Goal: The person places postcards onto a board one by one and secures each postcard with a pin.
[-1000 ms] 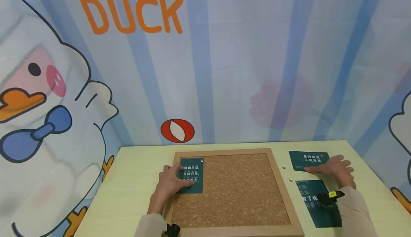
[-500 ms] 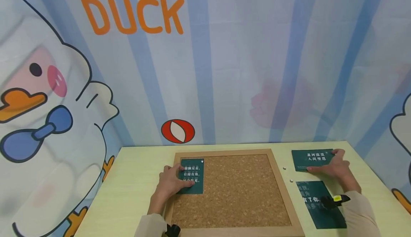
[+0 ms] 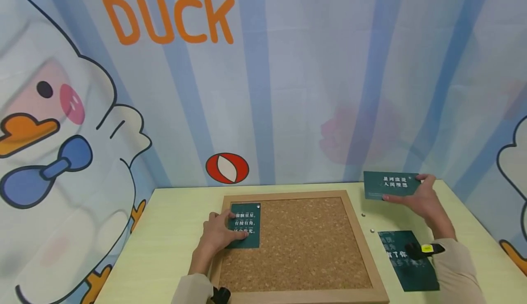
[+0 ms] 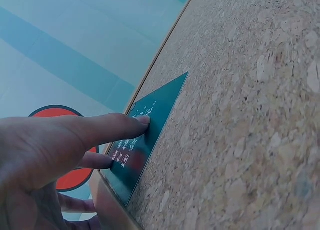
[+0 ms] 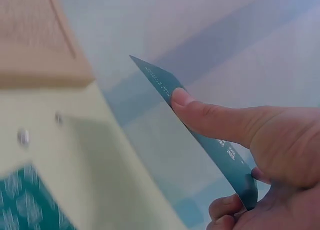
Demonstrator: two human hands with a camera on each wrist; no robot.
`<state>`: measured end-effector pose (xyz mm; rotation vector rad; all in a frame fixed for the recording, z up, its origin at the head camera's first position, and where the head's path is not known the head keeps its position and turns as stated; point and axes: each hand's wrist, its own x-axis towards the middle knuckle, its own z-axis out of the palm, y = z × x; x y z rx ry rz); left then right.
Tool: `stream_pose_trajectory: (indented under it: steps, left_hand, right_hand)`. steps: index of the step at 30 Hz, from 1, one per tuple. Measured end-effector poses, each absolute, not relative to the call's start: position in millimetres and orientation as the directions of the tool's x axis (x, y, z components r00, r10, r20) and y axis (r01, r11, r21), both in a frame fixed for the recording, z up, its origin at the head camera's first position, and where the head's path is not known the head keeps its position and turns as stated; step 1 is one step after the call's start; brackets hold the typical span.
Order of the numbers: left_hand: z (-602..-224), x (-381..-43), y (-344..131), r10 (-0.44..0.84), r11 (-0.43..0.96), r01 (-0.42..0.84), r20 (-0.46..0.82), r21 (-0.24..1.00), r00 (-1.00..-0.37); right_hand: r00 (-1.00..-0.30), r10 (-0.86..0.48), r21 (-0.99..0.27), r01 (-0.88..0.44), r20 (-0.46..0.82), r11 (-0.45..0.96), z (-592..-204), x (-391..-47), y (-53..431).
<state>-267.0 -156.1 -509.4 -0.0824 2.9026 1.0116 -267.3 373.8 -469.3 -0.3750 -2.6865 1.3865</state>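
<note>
On the framed corkboard point(image 3: 304, 249), a dark green card point(image 3: 253, 240) printed with white characters lies at the upper left. A small pin point(image 3: 258, 206) sits at its top right corner. My left hand point(image 3: 218, 233) presses this card with extended thumb and fingertip, as the left wrist view also shows. My right hand point(image 3: 424, 198) holds a second green card point(image 3: 375, 186), raised above the far right of the table. In the right wrist view the thumb point(image 5: 182, 98) lies across the card's front, with fingers curled behind its near end.
Two small pins, one point(image 3: 363, 214) farther and one point(image 3: 372, 230) nearer, rest on the table point(image 3: 173, 230) right of the board. A third green card point(image 3: 405, 272) lies below the right forearm, partly covered by the wrist camera point(image 3: 417, 250). A duck-print curtain point(image 3: 296, 89) stands behind the table.
My right hand has taken hold of the card at the right and lifted it off the table, up and slightly left. My left hand stays on its card.
</note>
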Motion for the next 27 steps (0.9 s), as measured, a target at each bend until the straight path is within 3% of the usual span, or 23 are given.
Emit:
stream_pose_trajectory:
  steps: [14, 27]
  left_hand:
    - [-513.5, -267.5, -155.9, -0.032, 0.771, -0.074, -0.078, 0.633, -0.996]
    - [-509.9, -265.8, -158.7, -0.022, 0.77, -0.063, -0.073, 0.634, -0.997]
  right_hand:
    - [-0.987, 0.145, -0.824, 0.139, -0.07, 0.549, -456.6, -276.6, 296.9]
    - [-0.999, 0.038, -0.813, 0.028, -0.007, 0.581, -474.8, -281.0, 213.0]
